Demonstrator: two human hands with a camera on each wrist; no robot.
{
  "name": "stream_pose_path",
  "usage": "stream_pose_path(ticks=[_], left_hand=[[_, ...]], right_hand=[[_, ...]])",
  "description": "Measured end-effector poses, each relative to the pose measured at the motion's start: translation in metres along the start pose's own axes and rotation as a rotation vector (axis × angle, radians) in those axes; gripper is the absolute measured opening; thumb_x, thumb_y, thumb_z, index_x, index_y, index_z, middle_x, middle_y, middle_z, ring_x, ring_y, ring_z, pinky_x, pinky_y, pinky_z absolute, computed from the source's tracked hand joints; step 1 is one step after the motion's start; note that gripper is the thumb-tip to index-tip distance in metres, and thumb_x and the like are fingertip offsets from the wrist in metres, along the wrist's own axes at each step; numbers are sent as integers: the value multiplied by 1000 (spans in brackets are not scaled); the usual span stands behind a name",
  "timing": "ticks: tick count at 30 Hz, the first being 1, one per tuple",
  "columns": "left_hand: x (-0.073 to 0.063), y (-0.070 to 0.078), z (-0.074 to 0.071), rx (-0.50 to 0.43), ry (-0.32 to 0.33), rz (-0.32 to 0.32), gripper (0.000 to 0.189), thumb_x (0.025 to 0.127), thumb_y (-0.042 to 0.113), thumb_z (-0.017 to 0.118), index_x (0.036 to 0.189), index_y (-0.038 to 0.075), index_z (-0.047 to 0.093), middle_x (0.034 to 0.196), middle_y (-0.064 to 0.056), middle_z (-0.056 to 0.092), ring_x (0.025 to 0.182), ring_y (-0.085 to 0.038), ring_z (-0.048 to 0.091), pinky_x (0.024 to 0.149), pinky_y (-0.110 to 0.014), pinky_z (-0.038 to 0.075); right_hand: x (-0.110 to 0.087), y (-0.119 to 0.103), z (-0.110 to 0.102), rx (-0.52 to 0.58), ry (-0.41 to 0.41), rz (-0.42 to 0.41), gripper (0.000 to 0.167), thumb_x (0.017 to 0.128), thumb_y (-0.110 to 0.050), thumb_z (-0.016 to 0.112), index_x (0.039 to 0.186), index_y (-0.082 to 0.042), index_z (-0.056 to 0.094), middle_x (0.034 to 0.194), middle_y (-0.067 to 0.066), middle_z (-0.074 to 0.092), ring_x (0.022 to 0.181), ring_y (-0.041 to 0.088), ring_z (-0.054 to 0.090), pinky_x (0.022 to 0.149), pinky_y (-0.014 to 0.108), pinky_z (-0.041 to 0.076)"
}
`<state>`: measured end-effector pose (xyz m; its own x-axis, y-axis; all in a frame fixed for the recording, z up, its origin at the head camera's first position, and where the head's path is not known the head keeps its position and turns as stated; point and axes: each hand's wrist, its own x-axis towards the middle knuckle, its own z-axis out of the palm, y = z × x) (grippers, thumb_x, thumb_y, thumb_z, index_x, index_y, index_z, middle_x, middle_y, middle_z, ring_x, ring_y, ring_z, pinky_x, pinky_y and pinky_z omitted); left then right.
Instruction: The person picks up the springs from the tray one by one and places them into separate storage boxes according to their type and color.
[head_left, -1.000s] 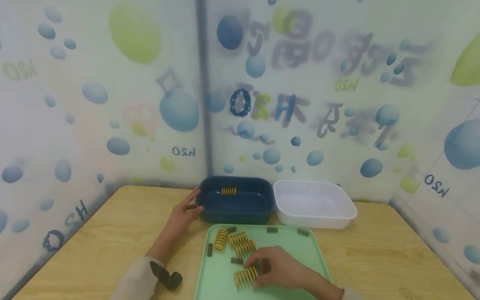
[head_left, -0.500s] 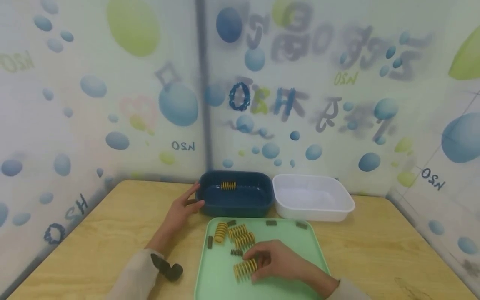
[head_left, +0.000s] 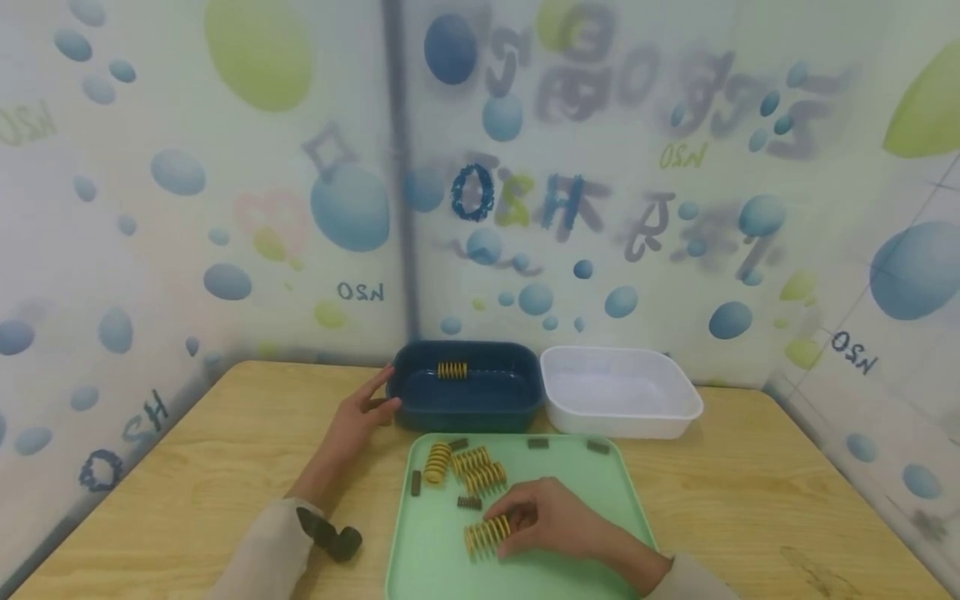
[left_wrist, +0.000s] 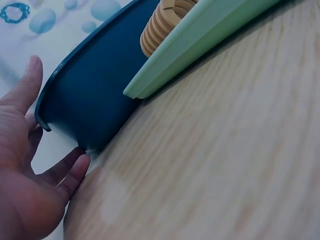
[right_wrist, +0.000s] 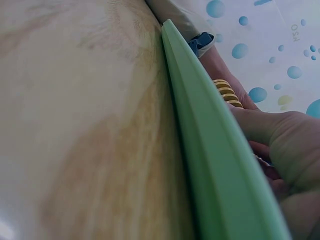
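On the green tray [head_left: 570, 533], my right hand [head_left: 551, 521] pinches the right end of a yellow coil spring [head_left: 486, 536] lying on its side. The hand hides part of that end; the right wrist view shows only some of the spring's coils [right_wrist: 227, 92] past the tray edge. Just behind it lies a small dark spring [head_left: 469, 502]. Several more yellow springs [head_left: 486, 477] cluster at the tray's far left. My left hand [head_left: 358, 423] touches the left end of the dark blue bin [head_left: 465, 421] with fingers extended. One yellow spring [head_left: 452, 370] lies inside that bin.
A white bin [head_left: 622, 423] stands right of the blue one, behind the tray. Small dark springs [head_left: 537, 443] lie along the tray's far edge and left edge. The wooden table [head_left: 765, 500] ends at a patterned wall [head_left: 645, 167].
The camera view has shifted slightly. Both hands keep their places, the right at the yellow spring on the tray and the left at the blue bin.
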<state>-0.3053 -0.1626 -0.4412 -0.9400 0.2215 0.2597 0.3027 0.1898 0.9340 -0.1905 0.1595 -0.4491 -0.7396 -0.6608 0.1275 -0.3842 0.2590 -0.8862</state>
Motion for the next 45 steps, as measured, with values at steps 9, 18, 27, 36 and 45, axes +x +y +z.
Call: stream_pose_path(ticks=[9,18,27,36,45], left_hand=[[9,-9,6,31,28,-27,67,92,27,67,149,14,35,157,-1,22,118,-35,51,82,-29,48],[3,-13,3,68,30,-55,68,91,28,67,150,19,34,156,2,24,119,-34,51,82,-30,48],[3,-12,2,74,25,-21,68,91,33,67,149,20,35,155,5,26,118,-33,52,84,-33,48],[7,-12,3,63,15,-18,66,91,31,66,149,21,36,155,5,26,119,-33,51,84,-31,47],[5,-10,3,47,12,-15,66,92,30,66,150,20,34,156,5,23,120,-34,50,84,-31,48]], right_hand=[[0,0,-1,11,9,38,33,76,-22,81,107,-14,74,88,-1,70,73,6,61,65,26,52],[6,-14,-10,-2,67,96,32,78,-22,80,108,-16,73,92,-2,70,77,10,63,68,26,52],[15,-29,-30,-78,124,151,32,78,-28,80,108,-22,73,89,-3,68,78,14,62,68,27,51],[29,-34,-44,-59,160,119,32,78,-25,80,109,-16,73,87,1,68,78,16,61,66,29,51],[39,-37,-51,-129,189,96,33,80,-17,79,111,-14,71,87,0,67,75,14,59,63,27,50]])
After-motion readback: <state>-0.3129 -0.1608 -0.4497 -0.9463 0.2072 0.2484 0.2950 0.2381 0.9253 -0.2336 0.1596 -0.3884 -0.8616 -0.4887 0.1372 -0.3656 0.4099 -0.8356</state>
